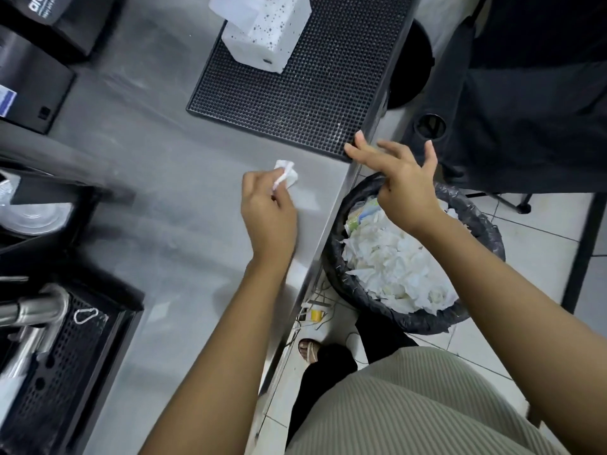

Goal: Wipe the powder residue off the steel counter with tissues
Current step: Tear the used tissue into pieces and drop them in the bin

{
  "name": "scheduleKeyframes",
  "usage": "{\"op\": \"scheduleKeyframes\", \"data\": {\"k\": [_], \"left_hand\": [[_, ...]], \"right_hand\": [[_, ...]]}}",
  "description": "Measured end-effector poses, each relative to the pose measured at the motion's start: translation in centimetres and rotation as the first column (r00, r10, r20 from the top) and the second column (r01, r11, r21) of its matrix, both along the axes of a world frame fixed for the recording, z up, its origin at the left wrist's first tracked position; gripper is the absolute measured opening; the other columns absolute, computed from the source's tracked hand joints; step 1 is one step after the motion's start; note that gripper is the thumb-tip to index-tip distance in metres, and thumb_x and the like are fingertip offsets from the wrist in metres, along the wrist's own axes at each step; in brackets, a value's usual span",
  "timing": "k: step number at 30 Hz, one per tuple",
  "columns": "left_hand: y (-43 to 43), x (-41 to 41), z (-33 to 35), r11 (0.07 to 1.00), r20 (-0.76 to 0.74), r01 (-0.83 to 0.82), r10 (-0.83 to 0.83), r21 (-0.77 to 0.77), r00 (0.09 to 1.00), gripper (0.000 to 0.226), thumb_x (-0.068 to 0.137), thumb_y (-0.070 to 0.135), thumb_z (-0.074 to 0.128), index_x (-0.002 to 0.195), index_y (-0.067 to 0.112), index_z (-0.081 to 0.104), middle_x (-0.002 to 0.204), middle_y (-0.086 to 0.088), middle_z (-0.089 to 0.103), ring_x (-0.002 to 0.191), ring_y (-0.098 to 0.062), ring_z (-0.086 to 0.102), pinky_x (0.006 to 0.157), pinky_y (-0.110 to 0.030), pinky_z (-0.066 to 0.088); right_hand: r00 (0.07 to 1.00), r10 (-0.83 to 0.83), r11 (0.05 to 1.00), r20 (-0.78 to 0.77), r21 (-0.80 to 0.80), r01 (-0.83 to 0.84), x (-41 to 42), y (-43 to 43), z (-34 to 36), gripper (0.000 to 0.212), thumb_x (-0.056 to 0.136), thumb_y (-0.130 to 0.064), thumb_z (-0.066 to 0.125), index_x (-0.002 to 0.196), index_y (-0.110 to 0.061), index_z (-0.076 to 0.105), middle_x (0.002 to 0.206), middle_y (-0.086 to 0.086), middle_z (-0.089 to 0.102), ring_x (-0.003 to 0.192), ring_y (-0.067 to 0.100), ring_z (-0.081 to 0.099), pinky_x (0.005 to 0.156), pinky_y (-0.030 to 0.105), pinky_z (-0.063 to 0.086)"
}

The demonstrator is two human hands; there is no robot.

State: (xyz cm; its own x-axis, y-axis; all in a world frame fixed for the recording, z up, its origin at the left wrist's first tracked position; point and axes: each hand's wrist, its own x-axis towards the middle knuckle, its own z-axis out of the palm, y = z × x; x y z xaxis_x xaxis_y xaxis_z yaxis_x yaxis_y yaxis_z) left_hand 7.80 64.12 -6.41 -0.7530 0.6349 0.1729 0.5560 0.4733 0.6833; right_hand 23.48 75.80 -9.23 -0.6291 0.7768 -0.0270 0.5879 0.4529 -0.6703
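Steel counter (164,159), bin (410,320) heaped with white tissues (394,257), left hand (267,218) pinching tissue (285,174)

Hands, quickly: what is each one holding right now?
Left hand: grips a crumpled tissue.
Right hand: open, fingers spread, holding nothing.

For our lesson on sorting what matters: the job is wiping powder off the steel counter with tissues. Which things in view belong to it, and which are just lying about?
Belong to the job: crumpled tissue; tissue pack; steel counter; waste bin, full of used tissues.

Just lying about: black rubber mat; perforated drip tray; steel tap; black machines.
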Motion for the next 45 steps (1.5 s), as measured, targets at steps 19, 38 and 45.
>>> {"op": "scheduleKeyframes", "data": {"k": [19, 38, 45], "left_hand": [[-14.4, 4.7, 1.6, 0.358, -0.124, 0.492, -0.887, -0.793, 0.446, 0.03, 0.054, 0.009, 0.077, 0.082, 0.012, 0.067, 0.094, -0.003, 0.058, 0.096, -0.025, 0.048, 0.078, -0.033, 0.03], [-2.5, 4.1, 1.3, 0.605, -0.457, 0.362, -0.786, -0.709, 0.417, 0.017, 0.074, 0.004, 0.061, 0.076, 0.019, 0.069, 0.085, 0.007, 0.057, 0.081, -0.022, 0.044, 0.068, -0.035, 0.023], [-6.3, 3.5, 2.5, 0.485, -0.37, 0.491, -0.873, -0.723, 0.318, 0.017, 0.076, 0.008, 0.06, 0.08, 0.024, 0.065, 0.083, 0.011, 0.061, 0.087, -0.018, 0.042, 0.072, -0.033, 0.025]], "right_hand": [[0.9, -0.319, 0.918, -0.296, -0.333, 0.216, 2.5, -11.3, -2.2, 0.049, 0.083, 0.0, 0.038, 0.117, -0.021, 0.066, 0.117, -0.011, 0.063, 0.117, 0.02, 0.054, 0.103, 0.052, 0.039], [0.821, -0.455, 0.868, -0.344, -0.379, 0.322, 4.1, -13.3, -1.3, 0.028, 0.094, -0.001, 0.053, 0.107, -0.022, 0.067, 0.1, -0.025, 0.06, 0.1, 0.011, 0.059, 0.09, 0.012, 0.04], [0.817, -0.457, 0.861, -0.351, -0.405, 0.307, 4.2, -12.1, -1.2, 0.028, 0.095, -0.002, 0.053, 0.103, -0.026, 0.066, 0.098, -0.019, 0.063, 0.1, 0.01, 0.059, 0.089, 0.009, 0.039]]}}
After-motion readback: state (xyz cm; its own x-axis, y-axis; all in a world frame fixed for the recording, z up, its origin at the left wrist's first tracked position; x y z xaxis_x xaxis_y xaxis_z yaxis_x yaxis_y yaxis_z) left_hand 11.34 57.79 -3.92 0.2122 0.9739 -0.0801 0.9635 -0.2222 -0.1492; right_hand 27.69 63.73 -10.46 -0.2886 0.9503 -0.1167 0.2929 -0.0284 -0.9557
